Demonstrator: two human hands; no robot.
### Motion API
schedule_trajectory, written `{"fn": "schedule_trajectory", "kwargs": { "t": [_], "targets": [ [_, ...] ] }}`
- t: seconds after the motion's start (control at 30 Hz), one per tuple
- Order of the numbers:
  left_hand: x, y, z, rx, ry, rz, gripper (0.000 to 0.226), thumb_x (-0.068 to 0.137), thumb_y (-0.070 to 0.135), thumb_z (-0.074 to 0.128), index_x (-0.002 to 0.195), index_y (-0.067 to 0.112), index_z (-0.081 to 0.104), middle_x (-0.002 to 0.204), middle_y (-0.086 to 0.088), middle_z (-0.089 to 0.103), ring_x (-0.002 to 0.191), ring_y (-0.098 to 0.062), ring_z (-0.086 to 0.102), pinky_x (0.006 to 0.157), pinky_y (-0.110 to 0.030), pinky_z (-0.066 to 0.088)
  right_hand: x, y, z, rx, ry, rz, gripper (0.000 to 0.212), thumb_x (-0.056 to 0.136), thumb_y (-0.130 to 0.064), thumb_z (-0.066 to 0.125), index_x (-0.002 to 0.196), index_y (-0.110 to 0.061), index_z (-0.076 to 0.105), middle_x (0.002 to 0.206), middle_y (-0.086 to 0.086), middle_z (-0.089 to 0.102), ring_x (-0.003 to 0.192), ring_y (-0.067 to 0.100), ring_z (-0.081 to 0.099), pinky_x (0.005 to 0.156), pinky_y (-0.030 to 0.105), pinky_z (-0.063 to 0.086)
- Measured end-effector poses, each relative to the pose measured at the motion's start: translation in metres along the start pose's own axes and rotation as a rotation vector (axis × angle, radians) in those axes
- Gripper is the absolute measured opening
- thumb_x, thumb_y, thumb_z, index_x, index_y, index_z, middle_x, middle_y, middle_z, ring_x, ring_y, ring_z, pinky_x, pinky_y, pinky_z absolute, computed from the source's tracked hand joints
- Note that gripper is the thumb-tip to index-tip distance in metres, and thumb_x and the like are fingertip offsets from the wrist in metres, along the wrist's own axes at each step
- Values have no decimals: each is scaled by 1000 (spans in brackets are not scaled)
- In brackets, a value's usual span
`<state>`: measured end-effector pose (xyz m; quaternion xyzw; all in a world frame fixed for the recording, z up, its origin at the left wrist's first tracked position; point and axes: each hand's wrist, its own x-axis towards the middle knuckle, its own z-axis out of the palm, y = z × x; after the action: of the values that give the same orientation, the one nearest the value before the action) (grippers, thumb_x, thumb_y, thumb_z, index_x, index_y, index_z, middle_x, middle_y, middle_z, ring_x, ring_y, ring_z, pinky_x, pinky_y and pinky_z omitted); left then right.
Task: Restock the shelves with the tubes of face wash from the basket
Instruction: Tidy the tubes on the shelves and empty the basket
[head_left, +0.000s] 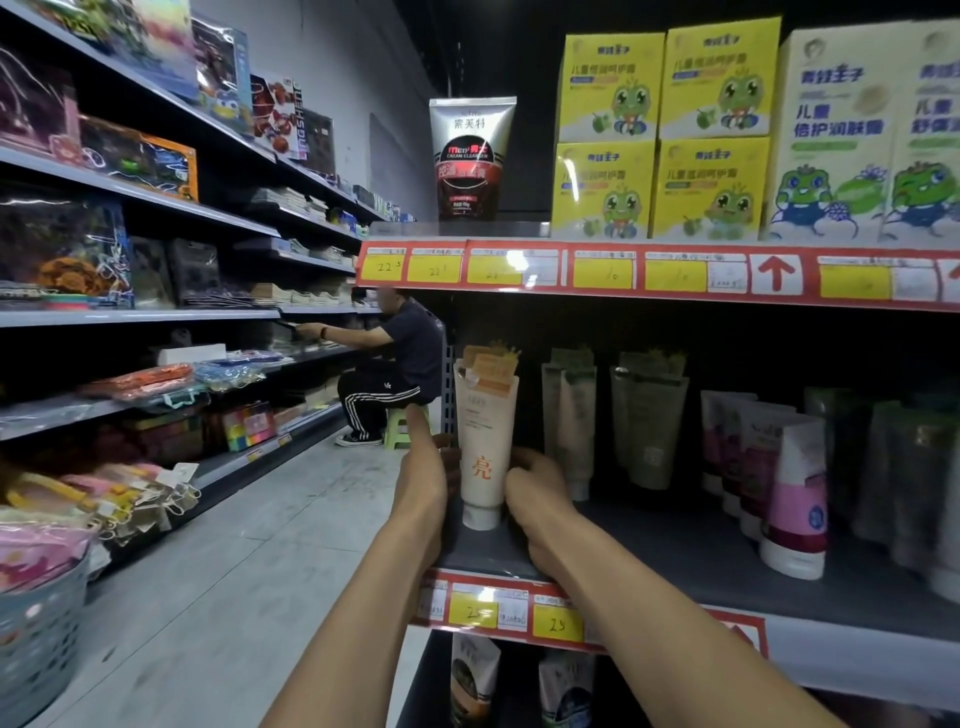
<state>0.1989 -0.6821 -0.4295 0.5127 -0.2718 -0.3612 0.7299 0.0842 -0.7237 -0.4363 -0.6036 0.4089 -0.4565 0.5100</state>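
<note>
A cream tube of face wash (484, 441) with orange print stands cap-down at the left end of the dark middle shelf (701, 561). My left hand (423, 462) touches its left side with fingers nearly straight. My right hand (537, 486) curls round its right side near the cap. Behind it stands at least one more tube with an orange top. The basket with the stock is not in view.
Green tubes (571, 421) and pink tubes (789, 483) fill the shelf to the right. A black tube (471, 158) and yellow boxes (660, 135) stand on the shelf above. A person (387, 364) sits on a stool down the aisle. A grey basket (36, 639) is at the lower left.
</note>
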Motion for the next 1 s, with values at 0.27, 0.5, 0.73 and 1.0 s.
{"fn": "schedule_trajectory", "kwargs": {
  "t": [0.27, 0.5, 0.73, 1.0],
  "targets": [
    [5, -4, 0, -26, -35, -28, 104, 74, 101, 30, 128, 20, 69, 114, -11, 79, 107, -30, 76, 107, -54, 54, -5, -2, 4, 0, 9, 14, 26, 98, -2, 55, 107, -24, 64, 104, 3, 71, 97, 18, 69, 84, 32, 58],
    [3, -5, -2, 4, 10, -18, 96, 80, 98, 29, 109, 19, 75, 97, -14, 81, 99, -34, 77, 104, -55, 56, -3, -1, 11, -11, -12, 8, 35, 94, -7, 60, 124, -22, 70, 112, 2, 76, 101, 19, 73, 93, 39, 61],
    [9, -9, -3, 16, 3, -19, 113, 51, 105, 31, 110, 21, 78, 99, -13, 82, 100, -34, 78, 106, -55, 54, -3, -1, 8, 5, -10, 15, 33, 98, -11, 60, 129, -23, 66, 117, 3, 74, 104, 19, 71, 87, 32, 59],
    [4, -6, -2, 55, 31, -5, 92, 79, 94, 31, 109, 19, 75, 100, -14, 81, 99, -33, 77, 105, -54, 55, -8, -4, 5, -3, 17, 30, 37, 100, -7, 52, 133, -18, 63, 125, 7, 70, 103, 20, 66, 74, 26, 52]
  ]
}}
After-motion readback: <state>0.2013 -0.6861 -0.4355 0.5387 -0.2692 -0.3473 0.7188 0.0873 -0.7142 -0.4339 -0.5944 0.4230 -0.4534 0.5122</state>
